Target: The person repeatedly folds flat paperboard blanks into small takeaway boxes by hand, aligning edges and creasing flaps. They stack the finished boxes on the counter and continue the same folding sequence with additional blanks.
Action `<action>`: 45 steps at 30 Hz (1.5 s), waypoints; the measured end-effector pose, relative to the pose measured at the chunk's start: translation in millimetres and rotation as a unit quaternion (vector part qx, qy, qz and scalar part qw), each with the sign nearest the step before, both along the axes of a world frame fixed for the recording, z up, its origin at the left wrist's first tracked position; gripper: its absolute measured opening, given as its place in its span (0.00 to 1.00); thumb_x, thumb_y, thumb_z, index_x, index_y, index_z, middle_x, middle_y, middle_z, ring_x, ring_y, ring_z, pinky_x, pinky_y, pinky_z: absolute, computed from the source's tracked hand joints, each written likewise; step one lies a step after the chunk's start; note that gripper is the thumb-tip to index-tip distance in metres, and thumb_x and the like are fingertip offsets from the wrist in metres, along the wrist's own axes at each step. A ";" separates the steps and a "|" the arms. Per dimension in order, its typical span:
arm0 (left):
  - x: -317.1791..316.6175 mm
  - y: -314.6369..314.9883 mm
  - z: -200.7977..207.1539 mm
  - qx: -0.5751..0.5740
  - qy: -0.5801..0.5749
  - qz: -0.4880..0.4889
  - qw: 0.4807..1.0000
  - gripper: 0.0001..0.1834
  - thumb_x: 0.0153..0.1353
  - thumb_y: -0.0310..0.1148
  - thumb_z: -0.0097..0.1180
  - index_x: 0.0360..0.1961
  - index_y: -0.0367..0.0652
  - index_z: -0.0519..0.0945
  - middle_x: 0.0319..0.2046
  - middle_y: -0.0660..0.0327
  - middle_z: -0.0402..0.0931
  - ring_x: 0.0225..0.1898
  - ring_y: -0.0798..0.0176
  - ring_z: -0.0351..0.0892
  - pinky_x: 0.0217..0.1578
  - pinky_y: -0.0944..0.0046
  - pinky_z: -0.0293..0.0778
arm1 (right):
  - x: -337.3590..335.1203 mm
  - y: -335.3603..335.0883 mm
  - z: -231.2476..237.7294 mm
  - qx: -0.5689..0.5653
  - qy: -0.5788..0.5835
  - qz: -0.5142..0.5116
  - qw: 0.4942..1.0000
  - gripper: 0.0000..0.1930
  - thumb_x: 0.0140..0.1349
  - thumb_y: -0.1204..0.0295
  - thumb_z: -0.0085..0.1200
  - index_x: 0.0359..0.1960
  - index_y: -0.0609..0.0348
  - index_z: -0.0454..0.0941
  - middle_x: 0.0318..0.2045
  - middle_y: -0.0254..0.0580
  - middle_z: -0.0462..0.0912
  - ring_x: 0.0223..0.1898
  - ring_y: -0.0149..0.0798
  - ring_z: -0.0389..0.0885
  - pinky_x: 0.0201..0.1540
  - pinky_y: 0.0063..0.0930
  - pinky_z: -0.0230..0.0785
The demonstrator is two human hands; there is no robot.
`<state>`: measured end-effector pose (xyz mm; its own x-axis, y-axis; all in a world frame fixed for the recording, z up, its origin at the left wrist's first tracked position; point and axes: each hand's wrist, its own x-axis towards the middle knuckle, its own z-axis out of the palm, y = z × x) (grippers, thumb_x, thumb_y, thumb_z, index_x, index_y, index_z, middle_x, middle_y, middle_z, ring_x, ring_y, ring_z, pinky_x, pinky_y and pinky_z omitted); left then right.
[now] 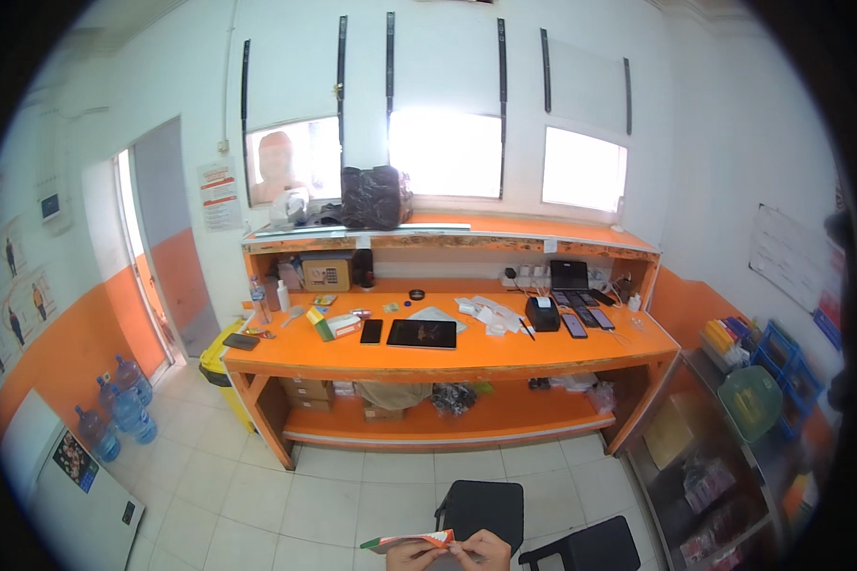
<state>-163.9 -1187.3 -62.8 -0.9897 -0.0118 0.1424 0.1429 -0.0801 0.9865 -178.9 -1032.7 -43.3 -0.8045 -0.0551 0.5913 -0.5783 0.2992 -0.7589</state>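
Note:
At the lower edge, my left hand (415, 555) grips a thin folded cardboard piece (402, 541) in orange, white and green. Its green end points to the left; whether it is a flattened box or a folded leaflet is too small to tell. My right hand (484, 550) pinches the right end of the same piece, close beside the left hand. Just beyond my hands stands a black chair (486, 509).
A second black chair (590, 547) stands to the right. Ahead, an orange counter (352, 360) carries a tablet (422, 333), phones, an open green-and-white box (338, 325) and a black printer-like device (543, 314). Water bottles (129, 414) stand left; metal shelving (724, 447) lines the right.

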 end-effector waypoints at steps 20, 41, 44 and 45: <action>-28.3 -71.4 56.5 -0.115 0.142 0.196 0.963 0.07 0.54 0.22 0.63 0.36 0.35 0.85 0.27 0.58 0.83 0.27 0.70 0.78 0.29 0.71 0.72 | -60.1 -84.4 42.2 -0.081 -0.048 0.143 0.985 0.03 0.53 0.78 0.64 0.27 0.63 0.83 0.21 0.40 0.76 0.24 0.32 0.75 0.29 0.24 0.67; -175.8 -98.7 -37.5 -0.215 0.090 0.226 0.946 0.18 0.64 0.21 0.51 0.56 0.33 0.74 0.47 0.52 0.78 0.48 0.60 0.77 0.49 0.65 0.72 | -212.2 -143.2 -30.6 -0.041 -0.140 0.164 0.976 0.04 0.56 0.77 0.63 0.32 0.64 0.84 0.25 0.39 0.77 0.27 0.31 0.75 0.30 0.21 0.67; -239.2 -92.5 -46.1 -0.159 0.092 0.124 0.975 0.26 0.65 0.19 0.46 0.64 0.32 0.62 0.58 0.51 0.68 0.58 0.57 0.69 0.56 0.64 0.66 | -268.8 -144.5 -30.6 -0.034 -0.011 0.082 0.996 0.05 0.56 0.76 0.60 0.34 0.61 0.83 0.29 0.41 0.79 0.30 0.40 0.78 0.33 0.28 0.71; -255.9 -91.3 -47.9 -0.142 0.086 0.088 0.982 0.28 0.65 0.19 0.44 0.67 0.32 0.58 0.61 0.51 0.65 0.61 0.56 0.66 0.59 0.63 0.64 | -283.2 -142.7 -30.9 -0.008 -0.008 0.063 0.998 0.07 0.56 0.77 0.59 0.36 0.61 0.83 0.32 0.41 0.80 0.33 0.42 0.79 0.35 0.29 0.72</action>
<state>-419.9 -1278.6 -110.7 -0.9368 -0.1156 0.3303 0.2974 0.2346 0.9255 -462.0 -1175.4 -74.2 -0.8006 -0.1469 0.5809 -0.5991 0.2129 -0.7719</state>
